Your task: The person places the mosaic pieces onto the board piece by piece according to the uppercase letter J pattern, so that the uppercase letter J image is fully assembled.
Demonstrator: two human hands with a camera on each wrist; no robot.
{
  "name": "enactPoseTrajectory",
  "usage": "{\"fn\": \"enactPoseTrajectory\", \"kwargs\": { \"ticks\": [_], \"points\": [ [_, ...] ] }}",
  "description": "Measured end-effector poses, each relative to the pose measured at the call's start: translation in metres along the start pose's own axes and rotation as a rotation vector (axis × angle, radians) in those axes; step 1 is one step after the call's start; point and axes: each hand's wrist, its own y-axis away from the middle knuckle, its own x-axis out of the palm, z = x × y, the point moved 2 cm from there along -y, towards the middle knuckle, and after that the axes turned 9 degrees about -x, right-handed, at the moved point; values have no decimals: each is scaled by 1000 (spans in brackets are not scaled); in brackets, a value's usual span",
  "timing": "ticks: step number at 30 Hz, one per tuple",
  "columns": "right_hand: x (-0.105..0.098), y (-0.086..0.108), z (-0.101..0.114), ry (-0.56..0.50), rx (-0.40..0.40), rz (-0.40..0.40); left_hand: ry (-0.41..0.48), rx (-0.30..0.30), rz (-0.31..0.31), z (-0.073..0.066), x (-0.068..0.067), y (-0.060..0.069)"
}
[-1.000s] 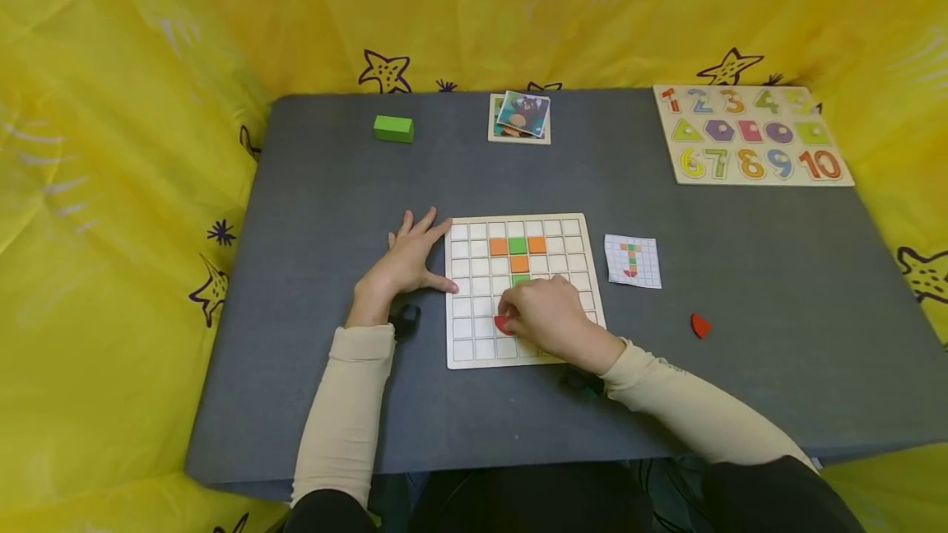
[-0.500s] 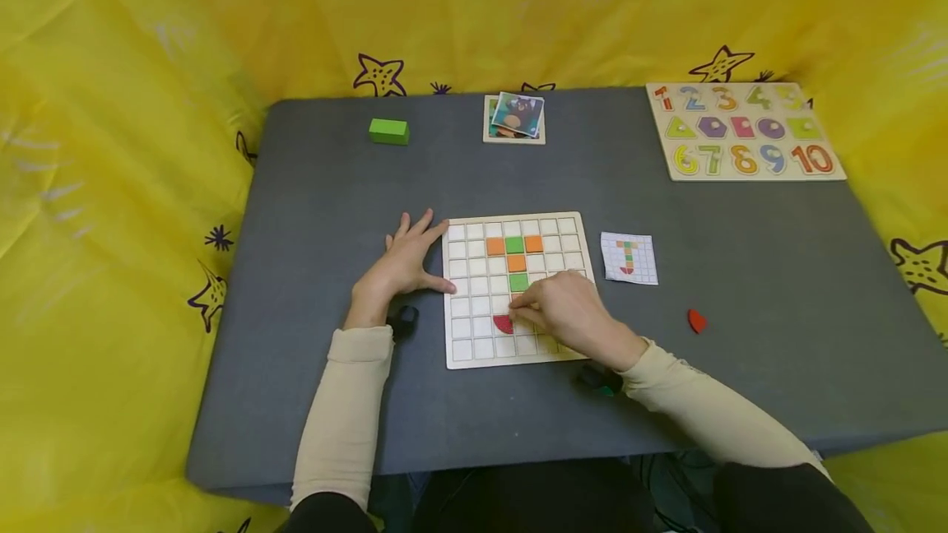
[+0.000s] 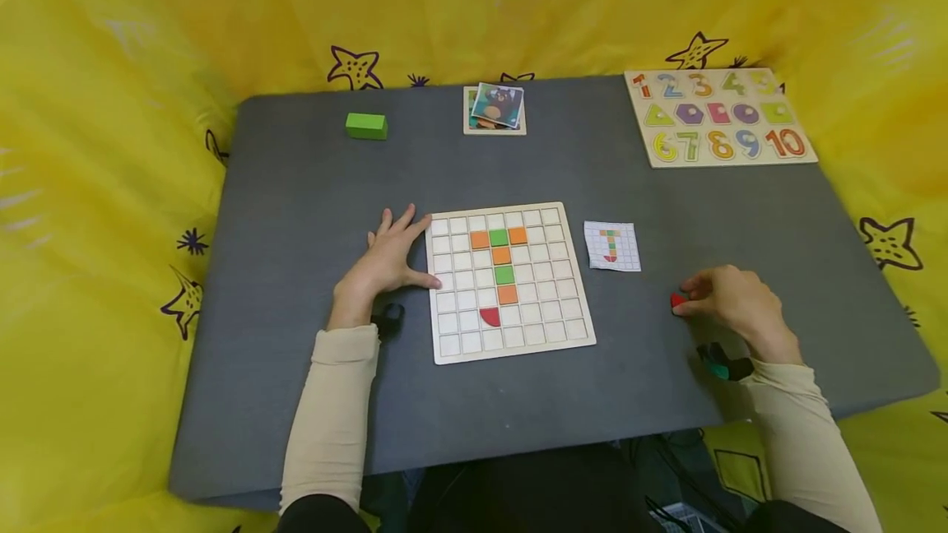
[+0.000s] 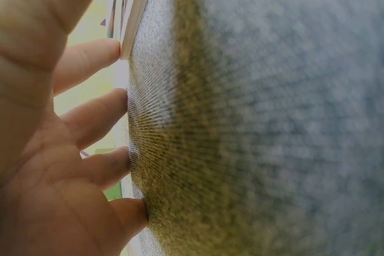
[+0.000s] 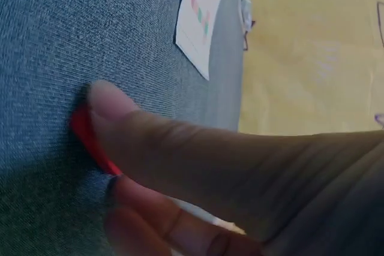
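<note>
My left hand lies with spread fingers at the left edge of a wooden grid board, thumb and index finger touching its rim. On the board, orange and green square tiles make a T shape, the lowest an orange tile. A red quarter-circle tile sits diagonally below it to the left. Off to the board's right, my right hand pinches a second red tile between thumb and fingers, at the tabletop. Much of this tile is hidden by the thumb in the right wrist view.
A paper pattern card lies between the board and my right hand. Toward the back are a green block, stacked picture cards and a number puzzle board. Yellow cloth surrounds the grey table.
My right hand has let go of the red tile on the board and moved right to pinch the other one. The left hand keeps its place at the board's edge.
</note>
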Motion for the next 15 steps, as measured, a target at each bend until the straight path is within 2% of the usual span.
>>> {"fn": "enactPoseTrajectory", "kwargs": {
  "ticks": [6,11,15],
  "points": [
    [3,-10,4,-9,-169,-16,12,0,-4,1,-2,2],
    [4,-12,25,-7,-333,-83,18,-9,-2,0,-1,3],
    [7,-13,54,-51,-556,-194,11,-10,-4,0,-1,2]
  ]
}}
